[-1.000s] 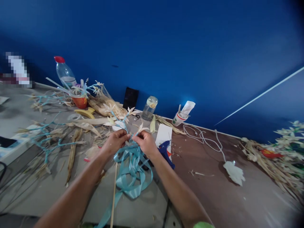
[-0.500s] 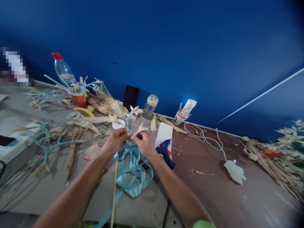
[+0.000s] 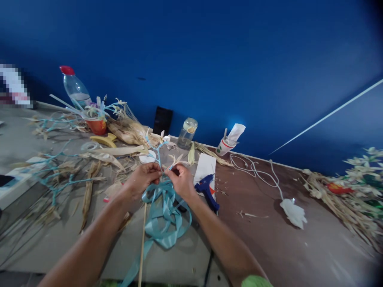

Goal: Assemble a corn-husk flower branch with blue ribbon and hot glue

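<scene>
My left hand point(image 3: 146, 175) is closed, thumb and fingers pinching the lower part of a blue-wrapped branch point(image 3: 158, 156) that carries pale dried-husk flowers. Close beside it, my right hand point(image 3: 180, 179) pinches the stem of a small cream husk flower point(image 3: 176, 160), which leans up and to the right. The two sets of fingertips nearly meet; the exact join between stem and branch is hidden by them. Below both hands a light blue satin ribbon point(image 3: 167, 235) lies in loose loops, its tail running down to the table's front edge. A thin wooden stick point(image 3: 143, 247) lies beside the ribbon.
A blue glue gun point(image 3: 206, 187) rests on a white card point(image 3: 205, 165) to the right. Behind stand a glass jar point(image 3: 187, 133) and a paper cup point(image 3: 224, 147). Leftward are a red cup point(image 3: 97, 126), a plastic bottle point(image 3: 74, 87), a yellow tape dispenser point(image 3: 104, 140) and blue-wrapped branches point(image 3: 55, 179).
The branch has turned in my left hand, so its flowers show at a different angle. The small flower in my right hand tilts slightly differently. The whole view has shifted a little.
</scene>
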A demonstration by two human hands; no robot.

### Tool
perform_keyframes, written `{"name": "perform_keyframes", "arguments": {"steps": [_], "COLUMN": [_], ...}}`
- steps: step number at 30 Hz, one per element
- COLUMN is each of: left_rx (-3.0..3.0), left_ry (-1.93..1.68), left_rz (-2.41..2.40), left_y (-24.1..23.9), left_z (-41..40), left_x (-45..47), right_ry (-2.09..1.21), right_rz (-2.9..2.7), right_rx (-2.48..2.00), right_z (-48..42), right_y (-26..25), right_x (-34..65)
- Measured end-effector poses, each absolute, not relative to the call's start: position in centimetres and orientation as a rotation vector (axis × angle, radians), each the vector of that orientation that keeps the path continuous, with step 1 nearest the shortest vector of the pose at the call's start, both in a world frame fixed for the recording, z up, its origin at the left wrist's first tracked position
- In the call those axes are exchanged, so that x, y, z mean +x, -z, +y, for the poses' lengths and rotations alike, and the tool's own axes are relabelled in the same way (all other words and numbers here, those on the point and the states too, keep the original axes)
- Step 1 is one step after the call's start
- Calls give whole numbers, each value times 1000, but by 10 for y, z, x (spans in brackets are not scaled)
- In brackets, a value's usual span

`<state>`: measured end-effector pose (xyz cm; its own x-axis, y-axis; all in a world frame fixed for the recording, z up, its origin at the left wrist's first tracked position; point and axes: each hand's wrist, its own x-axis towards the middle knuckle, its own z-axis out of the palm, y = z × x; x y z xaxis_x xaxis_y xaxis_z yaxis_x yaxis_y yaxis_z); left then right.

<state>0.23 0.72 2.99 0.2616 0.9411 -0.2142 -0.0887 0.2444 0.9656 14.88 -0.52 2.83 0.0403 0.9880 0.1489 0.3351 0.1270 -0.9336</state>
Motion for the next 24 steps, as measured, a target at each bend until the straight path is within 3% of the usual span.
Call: {"name": "perform_keyframes", "arguments": {"steps": [13, 24], "left_rx": [1106, 1156], "left_ry": [-987, -1061], "left_rz": [1088, 1105], "left_y": [-32, -31], "left_z": [8, 8], "left_x": [8, 9], "right_ry": [-901, -1179], "right_rz": [-1410, -1189], "right_rx": [-1347, -1218], "right_z": [-4, 2], "right_y": [-28, -23], "right_x": [148, 146]}}
